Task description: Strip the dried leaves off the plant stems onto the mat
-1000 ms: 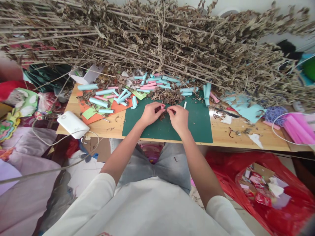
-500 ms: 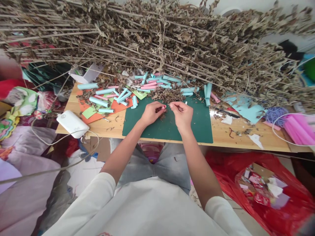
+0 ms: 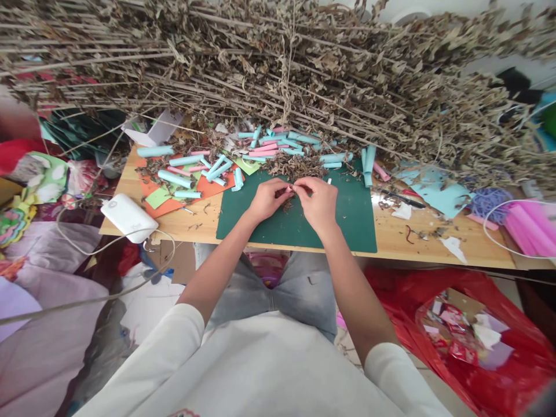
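Over the green cutting mat (image 3: 347, 226), my left hand (image 3: 266, 200) is closed round a small pink paper tube (image 3: 289, 188), most of it hidden by the fingers. My right hand (image 3: 319, 201) is pinched at the tube's open end; what its fingertips hold, if anything, is too small to make out. Just beyond both hands lies a heap of crumbled dried leaves (image 3: 295, 167). A few crumbs are scattered on the mat beneath the fingers. Behind the heap are several rolled blue paper tubes (image 3: 299, 138) and pink paper tubes (image 3: 264, 149).
Bundles of dried leafy stalks (image 3: 260, 69) cover the table's back. At left are orange paper (image 3: 211, 194) and a white power bank (image 3: 129, 218) with a cable. A pen (image 3: 403, 200) and blue paper (image 3: 443, 188) lie at right. Below hangs a red plastic bag (image 3: 399, 295) holding scraps.
My right hand has moved left, bringing its fingertips to the pink paper tube's end. The left hand keeps its place with the tube.
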The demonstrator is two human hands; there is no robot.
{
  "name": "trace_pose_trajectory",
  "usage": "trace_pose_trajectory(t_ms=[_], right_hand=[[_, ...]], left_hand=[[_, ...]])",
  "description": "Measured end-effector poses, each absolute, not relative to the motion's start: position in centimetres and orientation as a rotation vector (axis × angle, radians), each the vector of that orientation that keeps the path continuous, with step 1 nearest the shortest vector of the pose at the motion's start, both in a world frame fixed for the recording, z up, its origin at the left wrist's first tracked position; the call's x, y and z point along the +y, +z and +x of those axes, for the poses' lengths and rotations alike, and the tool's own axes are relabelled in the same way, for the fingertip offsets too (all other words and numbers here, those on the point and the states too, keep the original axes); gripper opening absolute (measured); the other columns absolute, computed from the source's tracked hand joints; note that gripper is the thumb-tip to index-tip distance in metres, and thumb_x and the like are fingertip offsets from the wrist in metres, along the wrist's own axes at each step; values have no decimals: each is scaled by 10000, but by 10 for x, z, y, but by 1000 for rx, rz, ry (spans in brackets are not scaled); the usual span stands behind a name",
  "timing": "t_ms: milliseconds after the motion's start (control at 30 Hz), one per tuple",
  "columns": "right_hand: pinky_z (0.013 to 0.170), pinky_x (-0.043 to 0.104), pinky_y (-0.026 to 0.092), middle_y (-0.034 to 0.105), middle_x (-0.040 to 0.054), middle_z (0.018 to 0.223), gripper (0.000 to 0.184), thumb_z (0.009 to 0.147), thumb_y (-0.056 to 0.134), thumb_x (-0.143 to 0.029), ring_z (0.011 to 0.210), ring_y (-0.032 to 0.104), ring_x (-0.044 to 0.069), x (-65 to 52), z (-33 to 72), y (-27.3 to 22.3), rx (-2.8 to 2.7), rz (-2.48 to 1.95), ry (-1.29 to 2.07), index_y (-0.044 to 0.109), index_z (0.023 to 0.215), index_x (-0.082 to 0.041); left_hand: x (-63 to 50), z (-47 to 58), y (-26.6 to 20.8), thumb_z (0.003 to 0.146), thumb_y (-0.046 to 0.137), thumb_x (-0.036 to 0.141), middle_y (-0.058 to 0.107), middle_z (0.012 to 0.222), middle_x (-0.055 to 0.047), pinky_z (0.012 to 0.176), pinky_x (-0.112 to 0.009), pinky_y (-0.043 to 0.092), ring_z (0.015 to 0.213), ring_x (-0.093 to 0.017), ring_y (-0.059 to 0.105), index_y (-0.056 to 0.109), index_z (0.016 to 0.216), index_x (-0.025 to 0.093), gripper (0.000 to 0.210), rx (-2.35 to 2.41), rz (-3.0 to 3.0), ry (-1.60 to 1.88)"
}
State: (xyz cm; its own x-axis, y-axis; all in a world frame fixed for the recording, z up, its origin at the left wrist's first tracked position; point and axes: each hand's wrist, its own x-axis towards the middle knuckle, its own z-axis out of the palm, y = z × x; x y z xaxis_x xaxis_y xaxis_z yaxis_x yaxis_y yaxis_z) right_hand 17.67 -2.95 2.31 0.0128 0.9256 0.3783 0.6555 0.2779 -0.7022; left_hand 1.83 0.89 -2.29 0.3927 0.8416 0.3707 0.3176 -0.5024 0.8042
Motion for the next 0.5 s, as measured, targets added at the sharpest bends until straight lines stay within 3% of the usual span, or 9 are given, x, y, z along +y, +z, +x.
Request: trace_pose_trajectory(t_ms=[167, 333, 433, 500], right_hand=[[823, 329, 525, 716, 52, 899, 163, 905, 552, -216, 847, 657, 182, -29, 175, 25, -1812, -1350, 339, 713, 881, -211], [813, 345, 557, 708, 53, 971, 126, 867, 626, -281, 856, 660, 183, -35, 173, 19, -1636, -1346, 389, 677, 969, -227], [755, 326, 570, 699, 59, 1037, 265, 813, 681, -307, 835, 660, 169, -42, 173, 7, -1435, -1413, 470, 644, 1061, -221], [711, 314, 571, 706, 53, 977, 333, 781, 701, -309, 778, 658, 161, -46, 171, -1, -1345, -1484, 566, 633, 1091, -206]], left_hand=[[9, 17, -22, 917, 613, 363, 674, 845, -59, 644, -243, 452, 693, -137, 583, 716, 905, 148, 238, 999, 2037, 1043], [9, 17, -23, 917, 613, 346, 683, 865, -63, 654, -244, 457, 713, -143, 600, 718, 899, 153, 220, 989, 2044, 1061], [10, 17, -25, 907, 630, 340, 689, 874, -65, 664, -250, 462, 726, -148, 609, 719, 899, 157, 204, 992, 2030, 1061], [10, 17, -27, 901, 638, 325, 693, 881, -65, 672, -251, 465, 737, -150, 616, 721, 908, 157, 187, 988, 2027, 1060]])
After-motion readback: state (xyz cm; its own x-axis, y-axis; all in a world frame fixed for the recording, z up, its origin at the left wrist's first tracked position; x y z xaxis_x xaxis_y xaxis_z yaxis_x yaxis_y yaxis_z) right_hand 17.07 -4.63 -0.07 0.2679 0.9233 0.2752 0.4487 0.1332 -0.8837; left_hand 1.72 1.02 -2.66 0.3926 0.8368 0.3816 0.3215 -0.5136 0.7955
